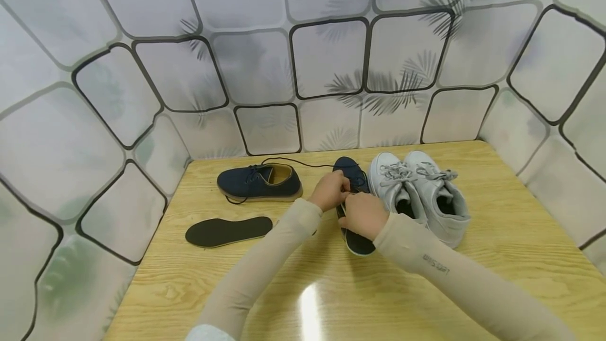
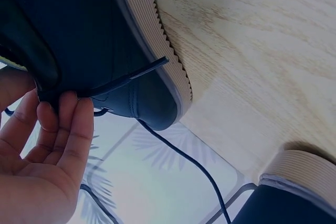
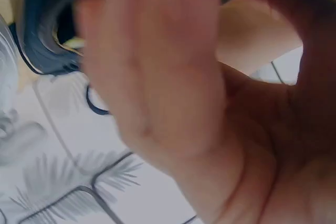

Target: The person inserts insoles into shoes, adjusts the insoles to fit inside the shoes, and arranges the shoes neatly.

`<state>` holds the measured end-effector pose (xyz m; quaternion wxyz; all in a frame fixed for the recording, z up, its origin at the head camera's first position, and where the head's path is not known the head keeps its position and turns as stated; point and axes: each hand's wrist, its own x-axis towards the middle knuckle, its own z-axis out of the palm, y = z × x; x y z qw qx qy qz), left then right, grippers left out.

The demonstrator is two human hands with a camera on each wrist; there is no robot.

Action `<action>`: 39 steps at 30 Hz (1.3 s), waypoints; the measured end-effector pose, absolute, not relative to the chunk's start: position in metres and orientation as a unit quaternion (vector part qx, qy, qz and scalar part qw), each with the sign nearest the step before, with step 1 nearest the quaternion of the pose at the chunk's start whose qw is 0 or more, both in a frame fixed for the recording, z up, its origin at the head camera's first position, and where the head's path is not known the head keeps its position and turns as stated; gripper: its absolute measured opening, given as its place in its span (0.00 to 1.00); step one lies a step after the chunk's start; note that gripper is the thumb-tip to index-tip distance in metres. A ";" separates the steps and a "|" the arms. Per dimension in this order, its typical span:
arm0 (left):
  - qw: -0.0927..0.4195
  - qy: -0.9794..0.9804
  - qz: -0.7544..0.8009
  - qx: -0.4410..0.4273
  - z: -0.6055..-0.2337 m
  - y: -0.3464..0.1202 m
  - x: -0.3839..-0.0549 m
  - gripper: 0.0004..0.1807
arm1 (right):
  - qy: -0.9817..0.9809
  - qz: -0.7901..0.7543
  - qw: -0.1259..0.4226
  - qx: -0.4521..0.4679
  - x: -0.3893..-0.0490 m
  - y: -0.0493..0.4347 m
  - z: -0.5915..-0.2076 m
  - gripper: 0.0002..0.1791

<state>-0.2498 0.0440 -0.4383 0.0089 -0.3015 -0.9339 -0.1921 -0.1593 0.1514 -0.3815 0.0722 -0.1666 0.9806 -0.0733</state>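
A navy lace-up shoe (image 1: 350, 169) lies on the table with its toe toward the back wall. My left hand (image 1: 330, 190) pinches the edge of its opening beside the laces; in the left wrist view, thumb and fingertips of the left hand (image 2: 50, 145) meet at that edge, near a loose dark lace (image 2: 181, 153). Over the heel end, my right hand (image 1: 364, 216) grips a black insole (image 1: 358, 242), its rounded heel showing toward me and its front hidden under the hands. The right hand (image 3: 163, 77) fills much of the right wrist view, fingers bent.
To the left lies a second navy shoe (image 1: 258, 182), its toe pointing left, with a loose black insole (image 1: 227, 231) in front of it. A pair of white sneakers (image 1: 416, 188) stands close on the right. Patterned cloth walls (image 1: 326, 57) enclose the wooden table (image 1: 293, 288).
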 end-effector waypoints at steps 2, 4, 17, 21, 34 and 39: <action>0.014 -0.933 -0.192 -0.304 -0.439 0.043 -0.251 0.06 | 0.980 -0.100 0.068 -0.160 -0.162 0.154 -0.385 0.17; 0.016 -0.932 -0.194 -0.305 -0.440 0.042 -0.251 0.06 | 0.979 -0.121 0.059 -0.154 -0.164 0.156 -0.388 0.17; 0.011 -0.929 -0.215 -0.302 -0.441 0.043 -0.250 0.08 | 0.983 -0.128 -0.005 -0.129 -0.177 0.155 -0.404 0.14; 0.017 -0.928 -0.211 -0.305 -0.441 0.043 -0.250 0.09 | 0.984 -0.126 -0.018 -0.122 -0.182 0.155 -0.409 0.13; 0.010 -0.932 -0.204 -0.299 -0.444 0.043 -0.252 0.07 | 0.989 -0.066 -0.052 -0.121 -0.132 0.151 -0.403 0.17; 0.013 -0.931 -0.209 -0.299 -0.444 0.043 -0.253 0.07 | 0.982 -0.095 -0.100 -0.128 -0.135 0.154 -0.405 0.15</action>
